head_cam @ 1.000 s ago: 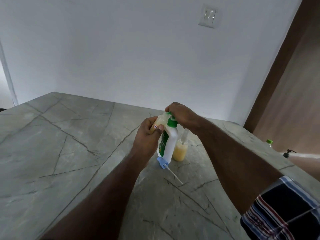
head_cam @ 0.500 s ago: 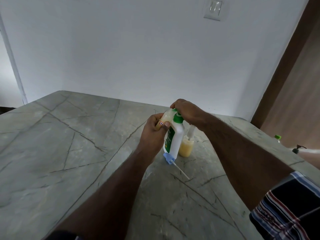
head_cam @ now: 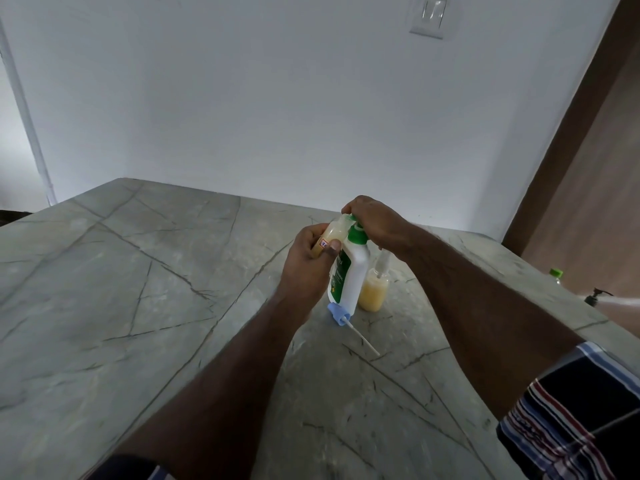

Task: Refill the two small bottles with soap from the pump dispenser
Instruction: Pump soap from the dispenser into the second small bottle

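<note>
A white pump dispenser (head_cam: pixel 349 275) with a green collar and green label stands on the grey stone table (head_cam: pixel 156 306). My right hand (head_cam: pixel 375 225) lies over its green pump head, fingers curled round it. My left hand (head_cam: pixel 308 261) grips a small clear bottle (head_cam: pixel 332 233) of yellow soap, tilted with its mouth up against the pump's spout. A second small bottle (head_cam: pixel 372 292), part full of yellow soap and capped, stands just right of the dispenser. A blue cap with a white tube (head_cam: pixel 341 315) lies on the table at the dispenser's foot.
A white wall rises behind the table, with a switch plate (head_cam: pixel 428 16) high up. A brown door frame (head_cam: pixel 568 140) runs down the right side. Beyond the table's right edge a green bottle cap (head_cam: pixel 556 273) and a black pump top (head_cam: pixel 596 295) show.
Both hands and the bottles keep the same hold. Only the camera has tilted, so the scene sits slightly lower in view.
</note>
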Demonstrator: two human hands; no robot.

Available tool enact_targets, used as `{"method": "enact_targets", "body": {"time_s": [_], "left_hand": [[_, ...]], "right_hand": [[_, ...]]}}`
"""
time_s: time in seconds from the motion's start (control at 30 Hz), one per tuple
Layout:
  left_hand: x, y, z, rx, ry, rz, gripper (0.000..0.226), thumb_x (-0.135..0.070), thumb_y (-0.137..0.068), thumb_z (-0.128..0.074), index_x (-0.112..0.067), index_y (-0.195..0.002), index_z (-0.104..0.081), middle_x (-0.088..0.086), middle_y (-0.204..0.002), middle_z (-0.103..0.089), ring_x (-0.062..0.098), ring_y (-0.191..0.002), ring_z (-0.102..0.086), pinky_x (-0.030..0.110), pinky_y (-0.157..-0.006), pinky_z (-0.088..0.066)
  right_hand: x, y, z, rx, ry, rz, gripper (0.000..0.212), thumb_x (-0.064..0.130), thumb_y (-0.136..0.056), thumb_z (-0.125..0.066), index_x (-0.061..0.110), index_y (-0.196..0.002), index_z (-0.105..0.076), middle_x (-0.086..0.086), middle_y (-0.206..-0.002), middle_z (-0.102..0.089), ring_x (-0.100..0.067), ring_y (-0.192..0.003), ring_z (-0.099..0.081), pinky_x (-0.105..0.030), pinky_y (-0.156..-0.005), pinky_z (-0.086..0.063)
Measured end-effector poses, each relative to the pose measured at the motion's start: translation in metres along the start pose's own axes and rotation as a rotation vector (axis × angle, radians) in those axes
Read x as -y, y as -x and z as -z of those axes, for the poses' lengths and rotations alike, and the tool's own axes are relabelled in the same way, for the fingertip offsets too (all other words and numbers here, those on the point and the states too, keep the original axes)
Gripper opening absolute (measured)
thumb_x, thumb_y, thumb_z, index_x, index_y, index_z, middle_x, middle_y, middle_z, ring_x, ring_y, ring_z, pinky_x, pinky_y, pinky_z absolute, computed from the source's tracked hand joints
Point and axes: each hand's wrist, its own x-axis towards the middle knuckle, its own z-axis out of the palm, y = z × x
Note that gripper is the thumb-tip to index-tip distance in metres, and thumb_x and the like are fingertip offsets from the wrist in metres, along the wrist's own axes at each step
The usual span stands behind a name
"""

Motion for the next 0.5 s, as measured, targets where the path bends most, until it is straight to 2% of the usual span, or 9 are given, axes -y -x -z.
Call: {"method": "enact_targets", "body": {"time_s": [0.1, 0.3, 0.5], "left_hand": [[-0.0003, -0.0004, -0.0004, 0.007, 0.009, 0.007, 0.021, -0.022, -0.101, -0.055, -0.026, -0.121, -0.052, -0.003, -0.118, -0.062, 0.014, -0.108, -0.062, 0.032, -0.093, -0.056], [0.0003, -0.0022, -0.0004, 0.008, 0.022, 0.009, 0.022, -0.023, -0.101, -0.056, -0.025, -0.122, -0.052, -0.002, -0.120, -0.062, 0.015, -0.110, -0.062, 0.036, -0.096, -0.055], [0.0022, -0.0021, -0.0014, 0.012, 0.003, 0.007, 0.020, -0.023, -0.101, -0.055, -0.025, -0.121, -0.052, -0.001, -0.120, -0.062, 0.016, -0.110, -0.062, 0.033, -0.094, -0.056]], "right_hand": [[0.0017, 0.0018, 0.0027, -0.009, -0.021, 0.005, 0.037, 0.010, -0.101, -0.035, 0.001, -0.130, -0.055, -0.019, -0.137, -0.050, -0.034, -0.129, -0.044, -0.037, -0.104, -0.036], [0.0016, 0.0072, 0.0024, -0.032, -0.028, 0.018, 0.036, 0.004, -0.103, -0.032, -0.003, -0.133, -0.049, -0.020, -0.137, -0.049, -0.031, -0.122, -0.048, -0.029, -0.094, -0.042], [0.0007, 0.0081, -0.0009, -0.020, -0.008, 0.038, 0.037, 0.003, -0.103, -0.031, -0.003, -0.134, -0.049, -0.022, -0.138, -0.047, -0.036, -0.126, -0.045, -0.036, -0.100, -0.040]]}}
